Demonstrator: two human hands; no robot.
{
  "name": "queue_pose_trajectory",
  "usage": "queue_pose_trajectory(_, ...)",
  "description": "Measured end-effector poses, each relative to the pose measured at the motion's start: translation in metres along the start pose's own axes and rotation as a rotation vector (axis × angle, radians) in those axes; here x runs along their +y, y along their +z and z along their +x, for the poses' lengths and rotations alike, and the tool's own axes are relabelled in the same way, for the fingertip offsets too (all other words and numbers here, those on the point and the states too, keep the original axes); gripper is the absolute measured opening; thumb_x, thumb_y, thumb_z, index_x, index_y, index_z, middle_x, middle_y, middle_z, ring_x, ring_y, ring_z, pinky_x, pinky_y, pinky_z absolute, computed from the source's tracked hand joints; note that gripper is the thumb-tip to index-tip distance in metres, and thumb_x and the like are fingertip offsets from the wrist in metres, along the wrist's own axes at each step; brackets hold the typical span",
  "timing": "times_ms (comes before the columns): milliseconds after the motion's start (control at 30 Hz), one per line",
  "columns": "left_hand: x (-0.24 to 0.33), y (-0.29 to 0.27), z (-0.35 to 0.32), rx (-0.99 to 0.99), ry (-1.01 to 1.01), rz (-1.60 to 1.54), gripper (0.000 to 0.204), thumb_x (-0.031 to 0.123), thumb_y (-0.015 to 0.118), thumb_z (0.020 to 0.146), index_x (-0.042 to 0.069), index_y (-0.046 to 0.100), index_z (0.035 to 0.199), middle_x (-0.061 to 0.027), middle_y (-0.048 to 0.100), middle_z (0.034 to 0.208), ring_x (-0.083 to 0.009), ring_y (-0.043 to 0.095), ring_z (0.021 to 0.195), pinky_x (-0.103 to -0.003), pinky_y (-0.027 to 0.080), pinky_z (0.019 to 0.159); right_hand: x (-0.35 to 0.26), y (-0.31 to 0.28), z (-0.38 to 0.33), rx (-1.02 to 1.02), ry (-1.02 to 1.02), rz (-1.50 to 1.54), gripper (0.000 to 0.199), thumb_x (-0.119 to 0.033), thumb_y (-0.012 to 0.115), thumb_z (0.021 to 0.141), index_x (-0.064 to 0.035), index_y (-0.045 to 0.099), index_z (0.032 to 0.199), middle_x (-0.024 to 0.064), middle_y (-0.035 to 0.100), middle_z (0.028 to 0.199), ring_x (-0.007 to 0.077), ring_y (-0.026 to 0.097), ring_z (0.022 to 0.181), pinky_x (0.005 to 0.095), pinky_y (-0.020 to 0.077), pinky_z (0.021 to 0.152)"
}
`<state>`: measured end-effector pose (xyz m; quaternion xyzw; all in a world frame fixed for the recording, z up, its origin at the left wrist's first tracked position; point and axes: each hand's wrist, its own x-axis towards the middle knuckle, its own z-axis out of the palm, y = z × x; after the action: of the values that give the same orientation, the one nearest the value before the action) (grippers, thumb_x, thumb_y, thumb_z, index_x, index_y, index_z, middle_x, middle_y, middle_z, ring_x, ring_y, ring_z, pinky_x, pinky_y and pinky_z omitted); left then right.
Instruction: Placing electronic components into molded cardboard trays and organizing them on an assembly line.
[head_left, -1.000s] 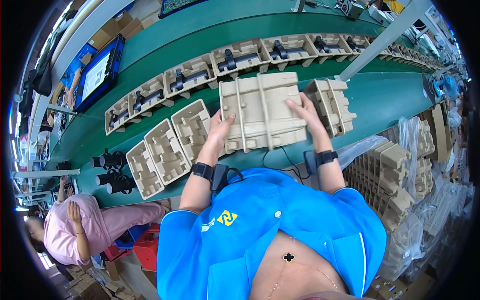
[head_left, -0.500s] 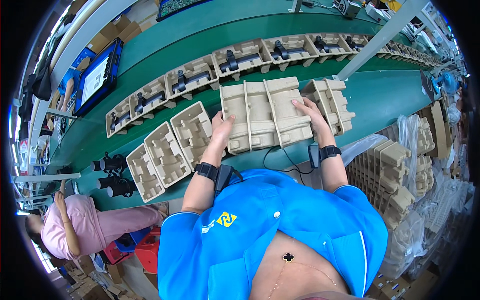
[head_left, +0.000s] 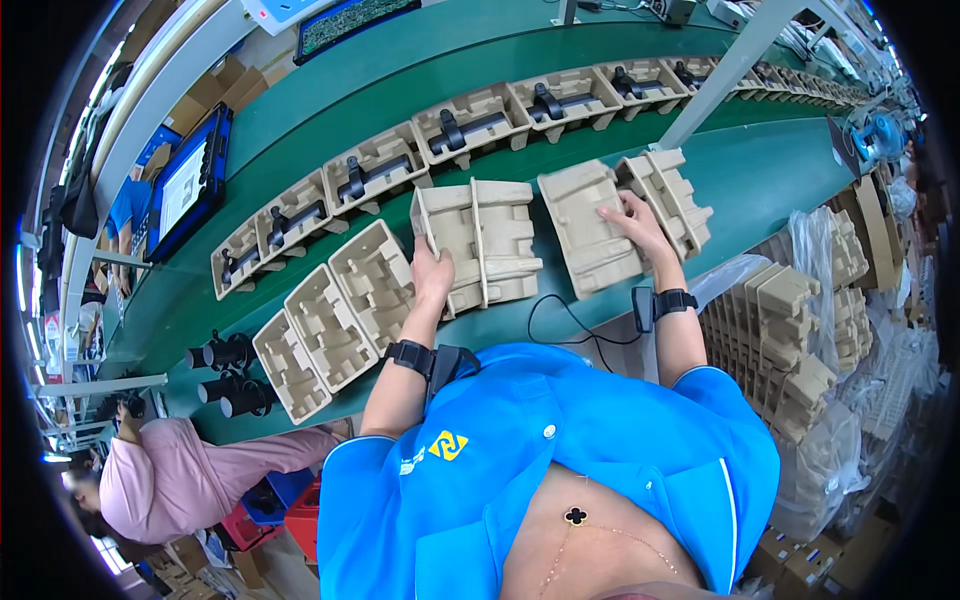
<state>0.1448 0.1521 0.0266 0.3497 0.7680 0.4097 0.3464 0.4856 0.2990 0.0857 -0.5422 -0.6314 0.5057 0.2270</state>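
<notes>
My left hand (head_left: 432,275) grips the near left edge of a beige moulded pulp tray (head_left: 485,245), which lies on the green conveyor belt (head_left: 760,175). My right hand (head_left: 630,212) rests on a second pulp tray (head_left: 590,232), set a little apart to the right of the first. Beside my right hand lies a third pulp tray (head_left: 668,195). Both wrists wear black bands, and a black cable runs from the right one.
Three empty pulp trays (head_left: 335,320) lie to my left on the belt. A far row of trays holding black parts (head_left: 470,122) runs along the belt. Black cylinders (head_left: 225,372) sit at the near left. Stacked trays in plastic (head_left: 790,340) stand at my right. A person in pink (head_left: 180,475) sits lower left.
The joined pair of trays has been split: my left hand drew one tray to the left, while my right hand keeps the other near the third tray.
</notes>
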Motion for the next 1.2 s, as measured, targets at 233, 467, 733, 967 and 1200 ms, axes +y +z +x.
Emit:
queue_pose_trajectory(233, 0.034, 0.004, -0.014, -0.090, 0.151, 0.045, 0.061, 0.018, 0.062, 0.080, 0.000, 0.038, 0.133, -0.0267, 0.060, 0.111, -0.0357, 0.059, 0.107, -0.040, 0.045, 0.091, 0.035, -0.032, 0.000, -0.129, 0.273, 0.335, 0.055, -0.037, 0.063, 0.087, 0.0000, 0.052, 0.127, 0.0068, 0.061, 0.113, 0.0145, 0.057, 0.102, 0.0240, 0.0435, 0.086)
queue_pose_trajectory(467, 0.086, 0.021, -0.026, -0.128, 0.256, 0.024, 0.064, 0.010, 0.063, 0.077, 0.004, 0.039, 0.136, -0.0226, 0.059, 0.119, -0.0293, 0.062, 0.101, -0.036, 0.048, 0.087, -0.007, -0.005, -0.013, 0.281, -0.123, -0.227, 0.057, -0.038, 0.060, 0.088, 0.0011, 0.050, 0.128, 0.0186, 0.058, 0.121, 0.0274, 0.054, 0.115, 0.0332, 0.0390, 0.099)
queue_pose_trajectory(733, 0.139, -0.029, -0.016, 0.008, 0.276, 0.105, 0.074, 0.007, 0.057, 0.076, 0.020, 0.032, 0.144, -0.0234, 0.058, 0.121, -0.0326, 0.063, 0.100, -0.039, 0.049, 0.083, 0.038, 0.017, -0.014, 0.413, -0.372, -1.002, 0.045, -0.012, 0.053, 0.084, -0.0063, 0.052, 0.128, 0.0209, 0.058, 0.120, 0.0380, 0.055, 0.111, 0.0421, 0.0423, 0.096)
queue_pose_trajectory(967, 0.037, 0.007, 0.014, -0.041, 0.319, 0.611, 0.076, 0.016, 0.058, 0.082, 0.022, 0.020, 0.147, -0.0342, 0.041, 0.131, -0.0450, 0.062, 0.090, -0.049, 0.053, 0.082, 0.035, -0.037, 0.003, -0.090, 0.073, -0.176, 0.054, -0.007, 0.055, 0.077, -0.0042, 0.047, 0.130, 0.0194, 0.050, 0.131, 0.0354, 0.053, 0.114, 0.0360, 0.0399, 0.100)
queue_pose_trajectory(1200, 0.027, 0.035, 0.012, -0.410, 0.039, -0.053, 0.073, 0.016, 0.059, 0.084, 0.021, 0.022, 0.148, -0.0298, 0.040, 0.132, -0.0412, 0.060, 0.094, -0.046, 0.053, 0.082, -0.005, 0.003, -0.018, 0.466, -0.516, -0.673, 0.061, -0.019, 0.067, 0.077, -0.0033, 0.046, 0.132, 0.0193, 0.052, 0.126, 0.0361, 0.048, 0.114, 0.0421, 0.0386, 0.100)
